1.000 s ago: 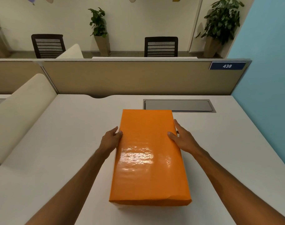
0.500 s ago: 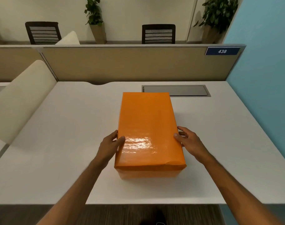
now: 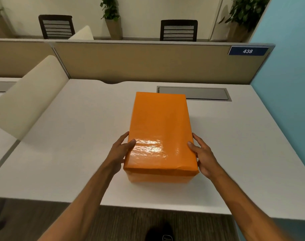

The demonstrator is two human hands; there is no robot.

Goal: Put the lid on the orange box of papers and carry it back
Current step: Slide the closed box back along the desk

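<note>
White desk (image 3: pixel 64 153), bounded at the rear by a beige partition (image 3: pixel 148 65) bearing a blue number plate (image 3: pixel 247 51) and at the right by a blue wall (image 3: pixel 290 84); grey recessed cable hatch (image 3: pixel 207 93) set into the desktop near the partition. Orange box (image 3: pixel 159 129) resting on the desk, centred ahead of the body, far end just in front of the hatch, near end set back a little from the front edge of the desk. Glossy orange lid (image 3: pixel 165 153) already seated, its rim overhanging the paler base visible along the near face; papers hidden beneath. Long axis of the box running straight away from the body, so that the two long sides face left and right. Left hand (image 3: pixel 119 152) pressed flat against the left long side, thumb hooked over the lid's top edge, fingers extended and part-spread rather than curled. Right hand (image 3: pixel 203 157) mirrored on the right long side, thumb likewise on the lid, fingers extended along the wall. Both placed toward the near end, at about equal reach, neither arm closer. Squeeze from both sides judged sufficient for a level lift; whether any fingertips reach beneath the base cannot be told. Weight forward of the hands likely to tip the far end down on lifting.
</note>
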